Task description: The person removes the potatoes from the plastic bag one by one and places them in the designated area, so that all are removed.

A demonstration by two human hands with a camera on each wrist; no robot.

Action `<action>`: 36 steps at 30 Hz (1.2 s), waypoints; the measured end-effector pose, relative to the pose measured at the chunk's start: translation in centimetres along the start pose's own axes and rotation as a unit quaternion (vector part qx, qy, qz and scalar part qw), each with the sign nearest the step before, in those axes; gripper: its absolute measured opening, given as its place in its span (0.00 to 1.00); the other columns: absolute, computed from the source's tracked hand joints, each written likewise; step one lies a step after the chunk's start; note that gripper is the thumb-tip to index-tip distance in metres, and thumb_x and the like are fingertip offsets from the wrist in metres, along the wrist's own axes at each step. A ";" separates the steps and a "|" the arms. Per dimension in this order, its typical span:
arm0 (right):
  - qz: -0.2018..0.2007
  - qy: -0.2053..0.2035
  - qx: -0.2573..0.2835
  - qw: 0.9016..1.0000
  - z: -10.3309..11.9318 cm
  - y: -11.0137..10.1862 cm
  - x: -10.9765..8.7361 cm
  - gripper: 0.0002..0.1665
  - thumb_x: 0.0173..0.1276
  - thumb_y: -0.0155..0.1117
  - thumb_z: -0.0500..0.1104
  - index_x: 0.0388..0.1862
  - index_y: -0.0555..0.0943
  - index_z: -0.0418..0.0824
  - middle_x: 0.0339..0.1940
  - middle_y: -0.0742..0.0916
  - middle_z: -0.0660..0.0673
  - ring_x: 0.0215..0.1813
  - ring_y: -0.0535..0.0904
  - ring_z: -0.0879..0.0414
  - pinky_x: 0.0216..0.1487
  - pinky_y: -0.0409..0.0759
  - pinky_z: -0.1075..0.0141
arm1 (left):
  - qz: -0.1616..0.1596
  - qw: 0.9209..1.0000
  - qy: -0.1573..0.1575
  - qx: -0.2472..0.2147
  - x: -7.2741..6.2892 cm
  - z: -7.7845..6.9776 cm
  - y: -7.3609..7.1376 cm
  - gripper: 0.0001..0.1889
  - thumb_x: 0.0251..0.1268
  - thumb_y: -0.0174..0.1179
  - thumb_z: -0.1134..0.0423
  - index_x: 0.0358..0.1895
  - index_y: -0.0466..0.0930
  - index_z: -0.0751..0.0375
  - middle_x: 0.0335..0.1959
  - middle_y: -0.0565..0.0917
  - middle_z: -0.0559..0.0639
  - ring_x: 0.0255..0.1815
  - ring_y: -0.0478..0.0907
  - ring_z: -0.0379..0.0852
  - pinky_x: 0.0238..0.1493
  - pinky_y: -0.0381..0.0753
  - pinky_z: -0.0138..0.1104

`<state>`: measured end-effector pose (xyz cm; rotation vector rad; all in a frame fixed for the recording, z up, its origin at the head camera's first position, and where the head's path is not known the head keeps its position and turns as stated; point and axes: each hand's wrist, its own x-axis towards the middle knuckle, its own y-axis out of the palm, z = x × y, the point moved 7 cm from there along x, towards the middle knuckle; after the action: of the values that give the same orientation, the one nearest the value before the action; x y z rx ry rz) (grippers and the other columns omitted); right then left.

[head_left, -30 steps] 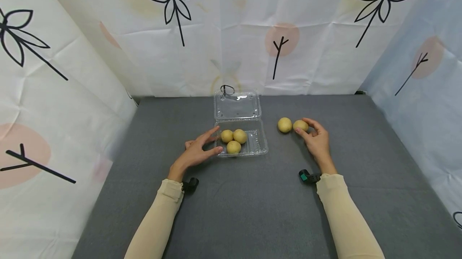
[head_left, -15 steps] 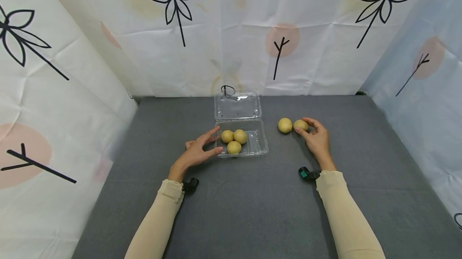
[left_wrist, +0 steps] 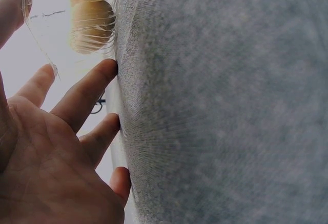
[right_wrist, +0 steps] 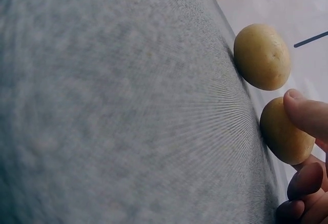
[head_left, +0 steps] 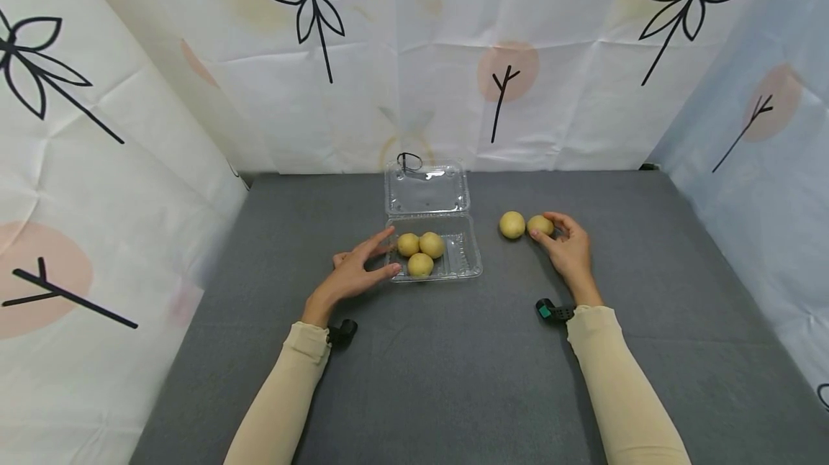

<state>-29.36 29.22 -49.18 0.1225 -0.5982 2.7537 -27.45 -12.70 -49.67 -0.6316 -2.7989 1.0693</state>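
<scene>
A clear plastic clamshell box (head_left: 463, 253) stands with its lid (head_left: 424, 195) tipped back, and 3 small yellow potatoes (head_left: 420, 265) lie together in its left part. My left hand (head_left: 350, 272) rests at the box's left side, fingers spread, thumb and index fingertip right at the rim. The left wrist view shows its palm (left_wrist: 51, 167) beside the clear wall. To the right of the box, my right hand (head_left: 570, 256) pinches a potato (right_wrist: 282, 134) on the grey cloth between thumb and fingers. Another potato (head_left: 512, 225) sits just left of it.
Grey cloth (head_left: 440, 371) covers the table. White printed sheets (head_left: 440, 91) hang behind it and at both sides, and the lid stands close to the back one.
</scene>
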 end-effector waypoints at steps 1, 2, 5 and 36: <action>0.001 0.001 0.001 1.000 -0.1 0.0 0.0 0.27 0.64 0.77 0.40 0.61 0.82 0.36 0.63 0.84 0.33 0.12 0.57 0.69 0.18 0.59 0.74 | 0.000 1.000 0.000 0.000 0.0 0.0 0.0 0.42 0.69 0.62 0.39 0.82 0.51 0.32 0.73 0.76 0.42 0.81 0.59 0.55 0.50 0.48 0.47; 0.002 0.003 0.002 1.000 -0.1 0.0 0.0 0.27 0.64 0.77 0.40 0.61 0.82 0.36 0.62 0.84 0.33 0.12 0.57 0.70 0.18 0.59 0.74 | 0.000 1.000 0.001 0.000 0.0 0.0 0.0 0.42 0.70 0.62 0.39 0.82 0.51 0.32 0.73 0.76 0.42 0.81 0.59 0.55 0.50 0.48 0.47; 0.008 0.009 -0.004 1.000 -0.2 0.0 -0.1 0.28 0.64 0.76 0.41 0.63 0.80 0.36 0.62 0.84 0.32 0.13 0.57 0.69 0.19 0.58 0.73 | -0.001 1.000 0.000 0.002 0.0 0.1 0.1 0.42 0.69 0.62 0.39 0.82 0.51 0.32 0.72 0.76 0.41 0.81 0.59 0.55 0.49 0.48 0.47; 0.038 0.024 -0.043 0.998 0.0 0.5 0.0 0.32 0.66 0.75 0.43 0.66 0.75 0.37 0.63 0.84 0.32 0.14 0.56 0.67 0.20 0.57 0.71 | 0.004 1.000 0.003 -0.016 0.1 0.0 0.1 0.42 0.71 0.61 0.40 0.83 0.50 0.34 0.74 0.75 0.45 0.81 0.58 0.56 0.55 0.47 0.52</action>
<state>-29.50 28.78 -49.35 0.0148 -0.7219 2.7901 -27.46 -12.56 -49.74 -0.6500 -2.8158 1.0250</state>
